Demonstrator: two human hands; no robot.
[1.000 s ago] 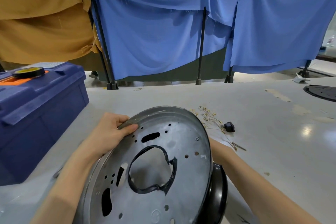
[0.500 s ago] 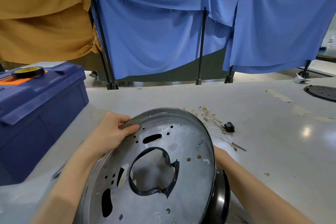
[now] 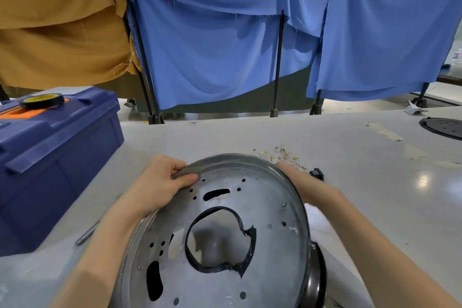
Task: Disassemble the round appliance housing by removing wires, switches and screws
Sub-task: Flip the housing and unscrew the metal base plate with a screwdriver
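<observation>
Round metal housing point(image 3: 225, 232), held tilted over the near edge of the worktop point(image 3: 350, 195), its perforated inner face turned toward the camera. The plate carries small round holes, three elongated slots and a large central opening edged with a torn black liner point(image 3: 246, 252); a black rim point(image 3: 317, 280) shows at the lower right edge. One screw point(image 3: 283, 204) sits near the right margin of the plate. Left hand point(image 3: 160, 182) grips the upper left rim, thumb pressed on the inner face and fingers point(image 3: 175, 163) curled over the outer edge, pinching the metal between them. Right hand point(image 3: 297, 177) lies against the upper right rim; its fingers are mostly hidden behind the housing, so whether they are spread or closed cannot be told. Just beyond the right hand, a cluster of loose wires point(image 3: 282, 155) with brass terminals lies on the worktop, with a small black switch point(image 3: 317, 173) beside it. At far left stands a blue toolbox point(image 3: 50, 165), a tape roll point(image 3: 42, 100) resting on its lid; a thin grey tool point(image 3: 87, 234) lies on the worktop near its base. A black disc point(image 3: 445, 127) lies at the far right. Blue and tan cloths point(image 3: 225, 45) hang behind the worktop.
</observation>
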